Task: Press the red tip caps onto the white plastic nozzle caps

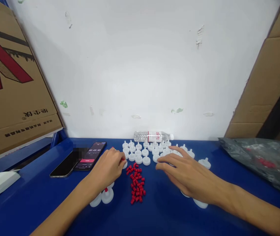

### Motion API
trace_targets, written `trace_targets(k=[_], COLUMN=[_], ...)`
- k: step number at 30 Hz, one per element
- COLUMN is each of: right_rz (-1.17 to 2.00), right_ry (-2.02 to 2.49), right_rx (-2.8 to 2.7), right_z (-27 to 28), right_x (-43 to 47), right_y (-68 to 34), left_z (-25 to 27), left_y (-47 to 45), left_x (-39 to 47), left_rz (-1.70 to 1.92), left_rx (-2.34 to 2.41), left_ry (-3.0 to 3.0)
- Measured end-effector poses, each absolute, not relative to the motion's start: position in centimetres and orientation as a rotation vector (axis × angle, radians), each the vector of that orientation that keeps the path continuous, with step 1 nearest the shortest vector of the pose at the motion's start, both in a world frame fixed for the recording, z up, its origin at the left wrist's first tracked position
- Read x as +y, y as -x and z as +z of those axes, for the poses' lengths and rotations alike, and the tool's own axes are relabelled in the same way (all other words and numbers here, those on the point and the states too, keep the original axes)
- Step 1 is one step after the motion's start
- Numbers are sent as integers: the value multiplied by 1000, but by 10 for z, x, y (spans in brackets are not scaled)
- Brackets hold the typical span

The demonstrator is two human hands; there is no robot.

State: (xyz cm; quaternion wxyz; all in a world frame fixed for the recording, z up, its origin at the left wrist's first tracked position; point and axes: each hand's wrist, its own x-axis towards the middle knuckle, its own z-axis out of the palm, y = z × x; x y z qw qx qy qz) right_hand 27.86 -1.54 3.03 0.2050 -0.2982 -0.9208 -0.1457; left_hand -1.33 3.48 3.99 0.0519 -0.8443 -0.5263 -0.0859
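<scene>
My left hand is closed, its fingertips pinched together beside a white spouted cap at the left edge of the group. What lies between those fingers is mostly hidden. My right hand reaches over the right part of the group with its fingers apart, and nothing shows in its grasp. Several round white caps with thin spouts stand spout up between and behind my hands. Small red caps lie loose in a strip between my hands. Below my left wrist, a white spouted cap carries a red cap on its tip.
A clear plastic bottle lies against the white wall. Two phones rest on the left, one showing a timer. On the right is a grey plastic bag with red pieces inside. Cardboard stands on the left side of the blue table.
</scene>
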Motion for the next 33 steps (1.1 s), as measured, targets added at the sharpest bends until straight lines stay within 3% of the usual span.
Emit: trace_targets(k=[8, 18, 33], right_rz=[-408, -153, -145], right_ry=[1088, 1308, 1168], right_rx=[-2508, -2538, -2591], right_z=[27, 13, 28], right_x=[-8, 5, -22], right_y=[-284, -300, -282], left_z=[49, 40, 39], left_y=[18, 18, 12], left_x=[34, 35, 34], left_rz=[-59, -295, -110], left_rx=[-1692, -1242, -1262], left_ry=[2464, 2649, 2745])
